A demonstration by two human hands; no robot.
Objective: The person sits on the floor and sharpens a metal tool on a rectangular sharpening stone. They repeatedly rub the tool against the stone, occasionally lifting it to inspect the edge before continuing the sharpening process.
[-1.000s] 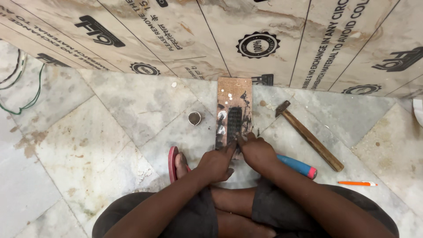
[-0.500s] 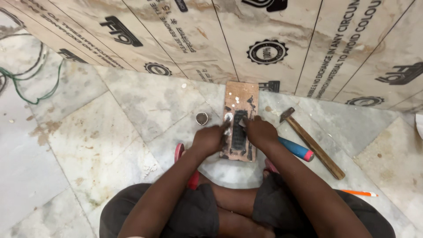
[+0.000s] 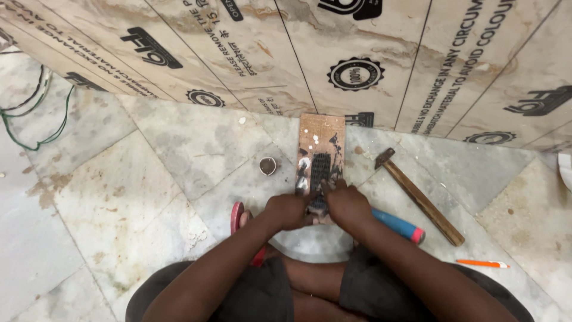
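Close in front of my crossed legs, my left hand [image 3: 287, 210] and right hand [image 3: 347, 204] sit side by side, fingers curled down onto the near end of a dark ridged piece [image 3: 320, 173]. It lies on a brown board [image 3: 320, 134], long axis running 12 to 6, stretching away at 12 o'clock. Both hands are equally near. My fingertips hide its near end, so I cannot tell how firmly I grip. A hammer [image 3: 420, 197] lies at 2 o'clock, a small round cap [image 3: 267, 166] at 11.
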